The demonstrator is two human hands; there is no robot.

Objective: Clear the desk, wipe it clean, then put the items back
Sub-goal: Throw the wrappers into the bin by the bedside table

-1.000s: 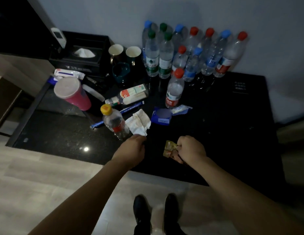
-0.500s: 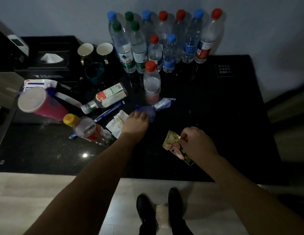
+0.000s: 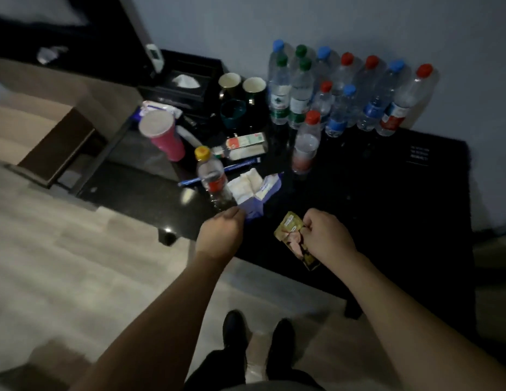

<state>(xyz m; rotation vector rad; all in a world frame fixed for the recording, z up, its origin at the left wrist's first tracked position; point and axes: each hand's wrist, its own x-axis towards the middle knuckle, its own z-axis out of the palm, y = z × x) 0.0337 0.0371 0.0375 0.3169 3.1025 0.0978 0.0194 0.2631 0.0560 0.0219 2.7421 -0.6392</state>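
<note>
Lifted since half a second ago, the blue wrapper (image 3: pixel 259 206) now hangs from the left hand (image 3: pixel 220 235), whose grip pinches its lower end just beside the crumpled tissue (image 3: pixel 246 184). Right of that tissue, the right hand (image 3: pixel 328 235) clenches a gold packet (image 3: pixel 291 235) above the dark surface (image 3: pixel 387 221).

Your forearms are bare to the frame edge: no sleeves, watch or rings visible on left hand (image 3: pixel 221 235) or right hand (image 3: pixel 328 235). You wear dark trousers (image 3: pixel 218 368) and black shoes (image 3: pixel 233 328), seen below the hands. Dim light; finer detail unreadable.
</note>
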